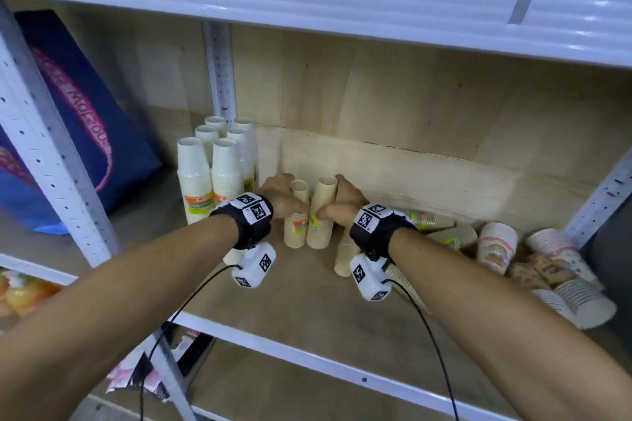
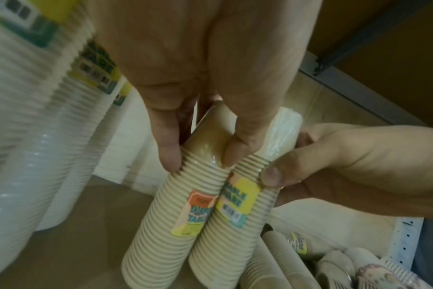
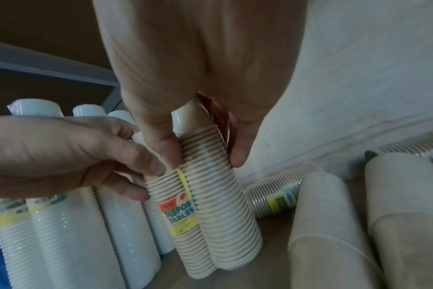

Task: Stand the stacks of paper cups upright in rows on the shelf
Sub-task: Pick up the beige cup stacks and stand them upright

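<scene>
Beige cup stacks gripped upright, side by side on shelf [image 1: 307, 311]: left stack [image 1: 297, 215] in left hand [image 1: 278, 196], right stack [image 1: 321, 212] in right hand [image 1: 345, 203]. Next, probably: release, reach rightward for toppled stacks [image 1: 561, 270].

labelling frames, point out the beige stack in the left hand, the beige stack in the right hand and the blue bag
left beige stack [image 1: 296, 225] head view, ribbed lower body
right beige stack [image 1: 320, 227] head view, ribbed lower body
blue bag [image 1: 85, 120] head view, printed front face
</scene>
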{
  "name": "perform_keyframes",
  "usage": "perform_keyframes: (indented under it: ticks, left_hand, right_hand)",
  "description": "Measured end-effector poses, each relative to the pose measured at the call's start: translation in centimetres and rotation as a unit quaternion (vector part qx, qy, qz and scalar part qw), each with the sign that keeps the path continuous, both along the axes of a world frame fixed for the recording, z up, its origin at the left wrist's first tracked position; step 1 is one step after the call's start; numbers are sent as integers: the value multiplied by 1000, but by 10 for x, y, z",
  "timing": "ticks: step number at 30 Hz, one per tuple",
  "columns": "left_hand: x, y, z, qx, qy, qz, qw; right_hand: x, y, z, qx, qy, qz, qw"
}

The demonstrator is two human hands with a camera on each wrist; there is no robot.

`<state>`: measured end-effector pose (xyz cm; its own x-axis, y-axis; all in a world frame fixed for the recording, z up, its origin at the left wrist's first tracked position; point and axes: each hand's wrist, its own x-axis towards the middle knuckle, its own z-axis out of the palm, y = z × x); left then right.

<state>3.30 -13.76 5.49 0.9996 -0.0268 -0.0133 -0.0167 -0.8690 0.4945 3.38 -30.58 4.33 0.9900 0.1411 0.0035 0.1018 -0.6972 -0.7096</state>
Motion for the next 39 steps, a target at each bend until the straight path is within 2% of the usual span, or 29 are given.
perform_keyframes:
  ticks: [4,11,15,21,39]
  left_hand:
    - [1,2,-10,-2,22,5,1000]
    - [2,6,-13,-16,4,8,1000]
    - [3,2,-1,-57,-15,39,998]
    - [6,-2,17,-29,-31,24,999]
    - [7,-2,17,-21,-20,-18,999]
  right_hand:
    - [7,6,-17,-4,10,5,1000]
    - [16,8,-32,-7,13,15,1000]
    - [17,5,-25,-9,-10,11,1000]
    - [25,1,-8,-50,-54,9,997]
    - [20,8,5,-89,-72,38,993]
